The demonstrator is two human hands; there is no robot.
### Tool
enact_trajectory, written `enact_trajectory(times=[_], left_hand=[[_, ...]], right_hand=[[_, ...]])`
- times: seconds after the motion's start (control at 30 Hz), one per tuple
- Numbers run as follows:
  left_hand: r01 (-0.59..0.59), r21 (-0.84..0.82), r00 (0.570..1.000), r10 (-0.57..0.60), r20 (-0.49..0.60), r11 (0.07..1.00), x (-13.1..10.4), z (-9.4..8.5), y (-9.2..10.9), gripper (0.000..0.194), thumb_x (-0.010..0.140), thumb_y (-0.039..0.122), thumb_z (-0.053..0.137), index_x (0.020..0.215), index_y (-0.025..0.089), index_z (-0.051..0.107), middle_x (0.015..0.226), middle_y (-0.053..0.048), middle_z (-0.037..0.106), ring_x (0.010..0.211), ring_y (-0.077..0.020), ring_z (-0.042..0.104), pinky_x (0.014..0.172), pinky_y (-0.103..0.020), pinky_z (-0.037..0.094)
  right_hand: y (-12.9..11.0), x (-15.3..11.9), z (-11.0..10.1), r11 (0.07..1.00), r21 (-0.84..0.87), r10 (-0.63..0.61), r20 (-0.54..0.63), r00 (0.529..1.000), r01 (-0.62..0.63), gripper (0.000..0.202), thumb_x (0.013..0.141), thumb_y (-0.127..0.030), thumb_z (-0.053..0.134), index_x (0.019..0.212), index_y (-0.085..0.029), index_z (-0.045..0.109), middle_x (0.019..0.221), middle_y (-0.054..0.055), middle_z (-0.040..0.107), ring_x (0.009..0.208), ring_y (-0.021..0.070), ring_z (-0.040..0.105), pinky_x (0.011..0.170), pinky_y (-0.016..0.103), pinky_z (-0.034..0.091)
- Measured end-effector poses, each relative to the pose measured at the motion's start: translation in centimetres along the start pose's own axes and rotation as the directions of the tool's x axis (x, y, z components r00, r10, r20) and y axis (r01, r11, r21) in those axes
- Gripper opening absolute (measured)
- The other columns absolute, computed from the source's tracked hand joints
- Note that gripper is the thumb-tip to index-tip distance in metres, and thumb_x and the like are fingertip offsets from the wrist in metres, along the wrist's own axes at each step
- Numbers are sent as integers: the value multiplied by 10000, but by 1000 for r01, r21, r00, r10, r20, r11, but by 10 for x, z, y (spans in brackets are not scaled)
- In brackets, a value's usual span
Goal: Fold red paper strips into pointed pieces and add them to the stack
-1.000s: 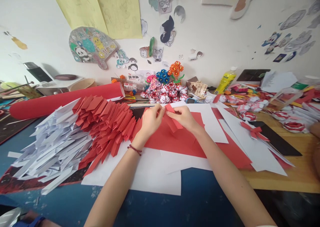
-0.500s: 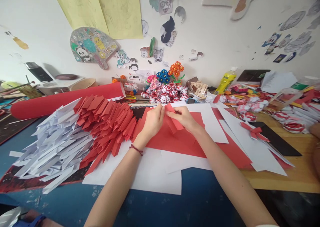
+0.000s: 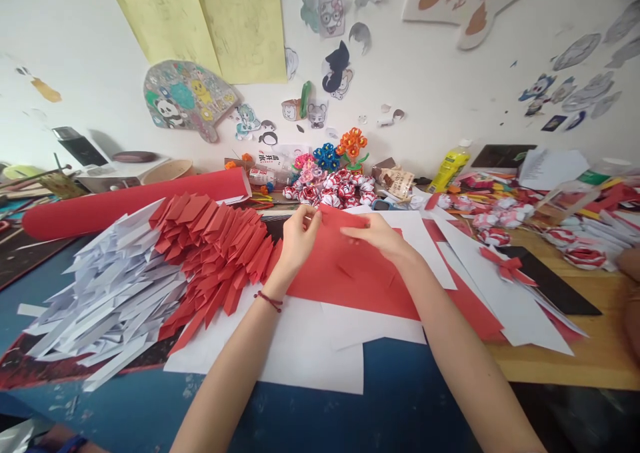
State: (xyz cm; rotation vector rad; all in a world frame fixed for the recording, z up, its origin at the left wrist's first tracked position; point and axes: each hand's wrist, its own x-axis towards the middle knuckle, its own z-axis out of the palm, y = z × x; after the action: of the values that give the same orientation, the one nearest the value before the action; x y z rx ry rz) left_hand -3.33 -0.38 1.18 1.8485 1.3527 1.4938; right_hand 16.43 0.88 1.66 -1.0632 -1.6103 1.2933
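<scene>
A piece of red paper (image 3: 336, 225) is held up between my hands, opened out so that its flat face shows. At its left edge, my left hand (image 3: 300, 238) pinches it with bent fingers. My right hand (image 3: 381, 234) grips the opposite side, its fingertips slightly blurred. Below them lies a larger red sheet (image 3: 350, 288), which blends with the held paper in colour, so the border between them is hard to make out. White sheets (image 3: 310, 353) extend beneath the red one. Left of my hands are heaps of folded red strips (image 3: 215, 240) and folded white strips (image 3: 115, 286).
A red paper roll (image 3: 135, 196) lies behind the heaps. Red-and-white paper flowers (image 3: 330, 190) and a yellow bottle (image 3: 450, 165) stand by the wall. To the right are a black board (image 3: 560, 283) and a red folded piece (image 3: 507, 264) on white sheets.
The narrow folded red paper between my hands now appears opened into a wider flat piece. My left hand has shifted slightly left, and my right hand slightly right.
</scene>
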Motion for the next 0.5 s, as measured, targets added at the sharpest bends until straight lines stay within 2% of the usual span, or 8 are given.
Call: enact_trajectory(times=[0.07, 0.13, 0.23, 0.3, 0.4, 0.5], left_hand=[[30, -12, 999, -30, 33, 999, 1, 0, -2, 180, 873, 343, 529, 770, 196, 542, 710, 17, 569, 644, -114, 498, 604, -225, 361], [39, 3, 992, -39, 121, 999, 0, 1, -1, 164, 838, 323, 558, 743, 189, 555, 676, 29, 555, 628, -110, 488, 592, -226, 351], [7, 43, 957, -19, 291, 999, -5, 4, 2, 169, 810, 317, 582, 712, 179, 590, 638, 39, 546, 610, -107, 471, 580, -229, 340], [-3, 52, 935, -16, 354, 999, -8, 7, 4, 194, 807, 333, 591, 699, 173, 598, 621, 41, 538, 602, -106, 459, 579, -232, 338], [42, 46, 945, -55, 324, 998, -9, 11, 3, 258, 811, 370, 601, 657, 166, 564, 591, 47, 495, 577, -97, 429, 562, -232, 314], [69, 13, 963, -70, 262, 998, -8, 13, 0, 329, 824, 417, 599, 621, 174, 511, 563, 49, 431, 544, -92, 383, 524, -236, 264]], right_hand=[[2, 2, -7, 997, 79, 5, -122, 993, 4, 348, 644, -443, 812, 748, -136, 683, 670, 30, 653, 592, 134, 568, 583, 271, 445], [3, 4, -11, 986, 162, 5, -203, 979, 29, 356, 629, -448, 825, 738, -146, 671, 632, 12, 628, 563, 117, 549, 564, 257, 437], [2, 4, -10, 969, 237, -1, -257, 966, 64, 375, 610, -454, 837, 768, -156, 675, 665, 12, 633, 563, 109, 547, 556, 249, 433], [1, 4, -6, 967, 240, -19, -254, 967, 82, 403, 610, -471, 835, 819, -160, 686, 714, 24, 654, 576, 117, 559, 566, 261, 439], [-1, 3, 2, 985, 132, -82, -218, 973, 113, 430, 641, -513, 805, 866, -161, 702, 742, 26, 652, 545, 104, 503, 521, 259, 388], [0, 1, 9, 991, -11, -133, -121, 984, 133, 399, 704, -536, 752, 840, -163, 712, 732, 14, 624, 535, 92, 430, 489, 251, 311]])
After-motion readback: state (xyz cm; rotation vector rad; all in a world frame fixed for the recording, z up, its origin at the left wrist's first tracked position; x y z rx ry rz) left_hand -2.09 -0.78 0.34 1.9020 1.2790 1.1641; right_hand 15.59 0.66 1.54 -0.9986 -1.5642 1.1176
